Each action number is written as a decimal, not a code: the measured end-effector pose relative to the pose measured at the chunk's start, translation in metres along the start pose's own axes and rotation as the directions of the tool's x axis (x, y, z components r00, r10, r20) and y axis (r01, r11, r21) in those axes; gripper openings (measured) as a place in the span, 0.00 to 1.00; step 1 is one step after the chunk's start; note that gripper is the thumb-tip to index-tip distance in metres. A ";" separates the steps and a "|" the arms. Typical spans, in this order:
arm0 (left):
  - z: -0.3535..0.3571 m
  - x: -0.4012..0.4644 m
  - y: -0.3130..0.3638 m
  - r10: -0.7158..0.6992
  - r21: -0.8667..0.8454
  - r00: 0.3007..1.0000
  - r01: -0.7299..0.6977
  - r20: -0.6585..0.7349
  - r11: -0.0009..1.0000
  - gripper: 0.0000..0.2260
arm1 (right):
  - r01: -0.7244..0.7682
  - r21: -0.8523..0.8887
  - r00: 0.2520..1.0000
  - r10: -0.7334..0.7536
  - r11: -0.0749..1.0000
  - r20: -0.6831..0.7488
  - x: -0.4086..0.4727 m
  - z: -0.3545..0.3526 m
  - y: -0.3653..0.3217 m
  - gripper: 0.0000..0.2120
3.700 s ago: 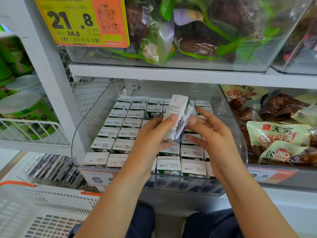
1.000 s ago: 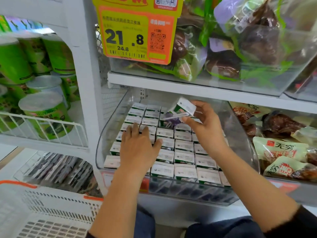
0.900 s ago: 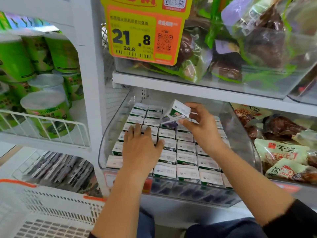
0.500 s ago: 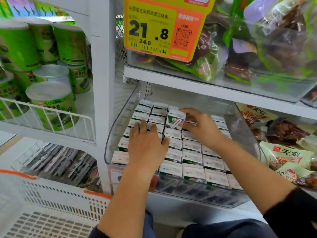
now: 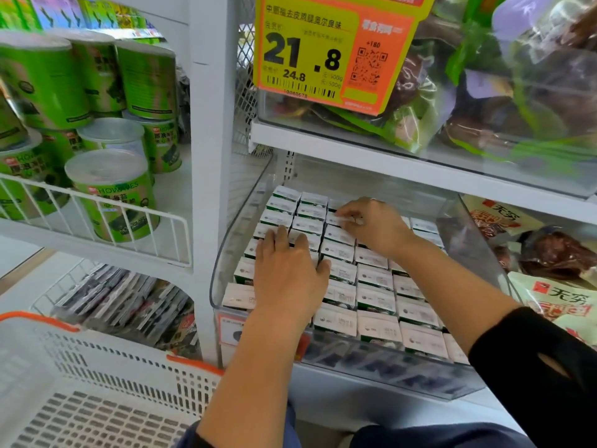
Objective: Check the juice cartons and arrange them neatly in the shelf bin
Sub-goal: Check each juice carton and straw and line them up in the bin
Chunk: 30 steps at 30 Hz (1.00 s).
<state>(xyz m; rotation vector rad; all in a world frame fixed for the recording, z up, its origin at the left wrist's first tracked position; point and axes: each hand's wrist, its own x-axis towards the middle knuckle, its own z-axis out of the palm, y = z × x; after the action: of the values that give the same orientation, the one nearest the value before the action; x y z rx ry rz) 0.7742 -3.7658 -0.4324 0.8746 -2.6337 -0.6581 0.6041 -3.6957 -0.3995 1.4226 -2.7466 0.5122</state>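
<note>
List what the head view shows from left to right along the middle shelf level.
Green cans behind a wire rail → white upright → clear bin of cartons → left hand flat on the cartons → right hand at the back rows → snack bags.

My left hand [image 5: 287, 279] covers several juice cartons [image 5: 374, 299] beneath it. My right hand [image 5: 371, 224] hides the carton at its fingertips, so I can't tell the grip. Carton print is blurred; the bin [image 5: 226, 253] blocks their sides.
</note>
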 end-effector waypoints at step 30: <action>-0.007 -0.004 0.011 0.091 -0.221 0.982 -0.127 -0.166 0.967 0.18 | -0.052 0.990 0.849 0.528 0.128 -0.024 -0.099 -0.019 -0.017 0.04</action>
<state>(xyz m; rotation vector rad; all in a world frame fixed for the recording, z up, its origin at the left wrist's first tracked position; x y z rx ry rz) 0.7744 -3.7578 -0.4214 0.6787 -2.3894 -0.8127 0.6732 -3.6205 -0.3923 0.4397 -2.1726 2.6350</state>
